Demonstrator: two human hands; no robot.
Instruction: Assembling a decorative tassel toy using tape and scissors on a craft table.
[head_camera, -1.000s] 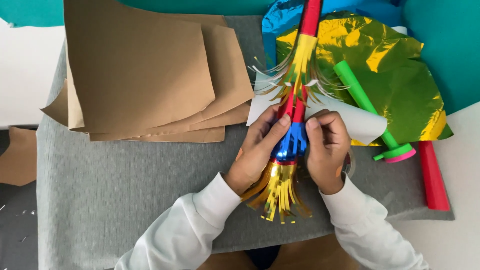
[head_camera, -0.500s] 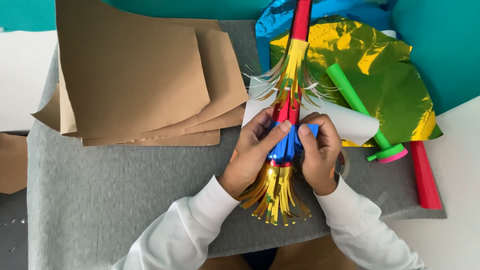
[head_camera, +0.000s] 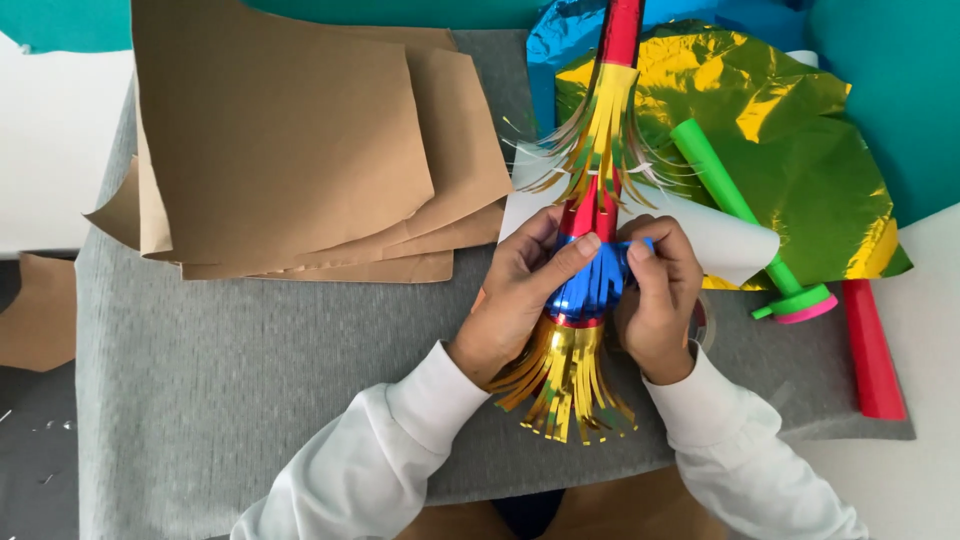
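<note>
Several flat sheets of brown paper (head_camera: 290, 140) are lying in a loose pile on the left of the grey cloth (head_camera: 250, 390) that is covering the desk. The left hand (head_camera: 525, 290) and the right hand (head_camera: 655, 295) are both pinching a blue foil band (head_camera: 590, 285) around a red stick (head_camera: 598, 205) with gold foil fringes, in the middle above the cloth. Further right, one crumpled gold foil sheet (head_camera: 790, 150) is lying under one green tube (head_camera: 745, 225), and one red tube (head_camera: 872, 350) is lying at the edge.
</note>
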